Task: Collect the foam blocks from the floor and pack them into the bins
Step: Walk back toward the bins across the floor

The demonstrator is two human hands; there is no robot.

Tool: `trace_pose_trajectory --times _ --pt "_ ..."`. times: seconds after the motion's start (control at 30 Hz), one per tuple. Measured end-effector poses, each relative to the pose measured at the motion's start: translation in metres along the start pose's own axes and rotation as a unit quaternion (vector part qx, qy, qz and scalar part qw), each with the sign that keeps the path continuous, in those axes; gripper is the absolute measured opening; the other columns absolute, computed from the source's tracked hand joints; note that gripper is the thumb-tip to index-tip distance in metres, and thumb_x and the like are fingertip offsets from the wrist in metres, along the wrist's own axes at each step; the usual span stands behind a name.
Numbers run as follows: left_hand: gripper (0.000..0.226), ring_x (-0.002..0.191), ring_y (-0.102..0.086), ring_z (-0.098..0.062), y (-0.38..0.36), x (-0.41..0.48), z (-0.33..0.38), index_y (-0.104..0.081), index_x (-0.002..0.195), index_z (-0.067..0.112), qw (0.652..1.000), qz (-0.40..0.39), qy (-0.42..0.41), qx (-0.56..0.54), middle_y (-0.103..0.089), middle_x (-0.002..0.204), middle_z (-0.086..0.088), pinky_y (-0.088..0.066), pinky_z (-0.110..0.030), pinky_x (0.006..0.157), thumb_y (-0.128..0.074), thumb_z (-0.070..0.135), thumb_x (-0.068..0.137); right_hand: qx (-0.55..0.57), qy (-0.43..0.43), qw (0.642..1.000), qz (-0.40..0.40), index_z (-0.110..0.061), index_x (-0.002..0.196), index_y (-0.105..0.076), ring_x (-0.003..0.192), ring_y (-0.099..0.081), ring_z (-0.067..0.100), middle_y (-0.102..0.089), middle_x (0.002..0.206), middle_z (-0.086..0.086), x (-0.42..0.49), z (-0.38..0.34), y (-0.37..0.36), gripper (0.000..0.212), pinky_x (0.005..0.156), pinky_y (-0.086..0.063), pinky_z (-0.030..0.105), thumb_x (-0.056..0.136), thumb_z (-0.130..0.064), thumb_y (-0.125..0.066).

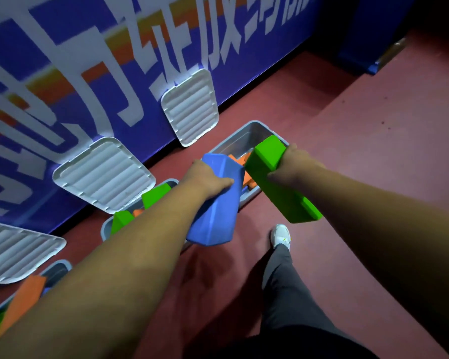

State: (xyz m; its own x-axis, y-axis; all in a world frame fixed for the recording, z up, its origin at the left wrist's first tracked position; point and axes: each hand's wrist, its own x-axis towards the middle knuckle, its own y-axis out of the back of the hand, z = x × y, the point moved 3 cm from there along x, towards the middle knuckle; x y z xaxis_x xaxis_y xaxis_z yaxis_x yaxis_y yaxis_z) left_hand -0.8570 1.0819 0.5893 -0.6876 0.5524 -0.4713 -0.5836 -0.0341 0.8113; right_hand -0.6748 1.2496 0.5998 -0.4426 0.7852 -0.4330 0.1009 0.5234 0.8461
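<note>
My left hand [205,177] grips a long blue foam block [215,211] near its upper end, thumb across its face. My right hand [292,164] holds a long green foam block [278,177] round its upper part. Both blocks hang above the near end of an open grey bin [246,132] on the red floor. Orange foam pieces [246,177] lie inside that bin. A second bin [105,229] to the left holds green and orange blocks, partly hidden by my left forearm. A third bin [60,266] at the lower left holds an orange block [24,299].
White ribbed lids [189,107] [103,174] [16,252] lean against the blue wall banner behind the bins. My white shoe [280,235] and grey trouser leg stand on the red floor close to the first bin. Bare red floor stretches to the right.
</note>
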Motion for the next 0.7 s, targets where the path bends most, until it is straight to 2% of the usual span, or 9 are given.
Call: trace_pose_trajectory --times 0.1,0.23,0.33,0.47,0.6,0.7 --pt "0.108 0.121 -0.06 -0.032 -0.008 0.071 0.024 -0.034 0.145 -0.003 0.999 -0.015 0.045 0.011 -0.055 0.138 -0.013 -0.047 -0.036 0.085 -0.08 0.065 0.075 -0.004 0.013 0.999 -0.033 -0.013 0.134 -0.04 0.113 -0.064 0.035 -0.061 0.123 0.01 0.094 -0.006 0.011 0.086 0.085 -0.051 0.04 0.069 -0.052 -0.082" --pt "0.11 0.127 -0.058 -0.032 -0.019 0.152 0.052 -0.033 0.145 -0.003 0.994 -0.036 0.106 -0.005 -0.054 0.142 -0.014 -0.045 -0.034 0.086 -0.083 0.063 0.073 0.006 0.014 0.998 -0.069 -0.012 0.139 -0.038 0.118 -0.062 0.035 -0.062 0.13 0.012 0.198 -0.008 0.027 0.1 0.093 -0.053 0.041 0.062 -0.056 -0.084" --pt "0.109 0.13 -0.056 -0.031 -0.033 0.197 0.062 -0.035 0.149 0.0 0.99 -0.052 0.129 -0.023 -0.048 0.146 -0.013 -0.043 -0.033 0.087 -0.078 0.068 0.076 0.005 0.012 0.997 -0.082 -0.006 0.14 -0.038 0.12 -0.061 0.036 -0.06 0.133 0.015 0.262 -0.004 0.03 0.094 0.085 -0.047 0.038 0.073 -0.051 -0.086" --pt "0.103 0.134 -0.052 -0.031 -0.058 0.244 0.066 -0.038 0.151 -0.001 0.986 -0.067 0.142 -0.046 -0.045 0.149 -0.015 -0.046 -0.035 0.103 -0.076 0.065 0.081 0.019 -0.015 0.995 -0.095 -0.006 0.139 -0.039 0.117 -0.062 0.037 -0.061 0.13 0.016 0.329 0.003 0.017 0.091 0.081 -0.046 0.037 0.073 -0.046 -0.088" --pt "0.107 0.129 -0.054 -0.029 -0.085 0.287 0.058 -0.034 0.15 -0.001 0.981 -0.066 0.171 -0.059 -0.047 0.144 -0.012 -0.041 -0.031 0.088 -0.081 0.062 0.078 0.013 -0.028 0.994 -0.102 -0.006 0.138 -0.04 0.116 -0.062 0.039 -0.061 0.128 0.018 0.374 0.01 -0.012 0.091 0.086 -0.05 0.041 0.073 -0.049 -0.087" --pt "0.109 0.122 -0.059 -0.029 -0.104 0.319 0.049 -0.036 0.146 0.0 0.975 -0.076 0.196 -0.077 -0.054 0.138 -0.01 -0.047 -0.034 0.088 -0.085 0.064 0.072 0.009 -0.032 0.994 -0.102 -0.006 0.14 -0.039 0.117 -0.062 0.038 -0.061 0.129 0.017 0.396 0.015 -0.032 0.092 0.083 -0.047 0.038 0.074 -0.049 -0.087"
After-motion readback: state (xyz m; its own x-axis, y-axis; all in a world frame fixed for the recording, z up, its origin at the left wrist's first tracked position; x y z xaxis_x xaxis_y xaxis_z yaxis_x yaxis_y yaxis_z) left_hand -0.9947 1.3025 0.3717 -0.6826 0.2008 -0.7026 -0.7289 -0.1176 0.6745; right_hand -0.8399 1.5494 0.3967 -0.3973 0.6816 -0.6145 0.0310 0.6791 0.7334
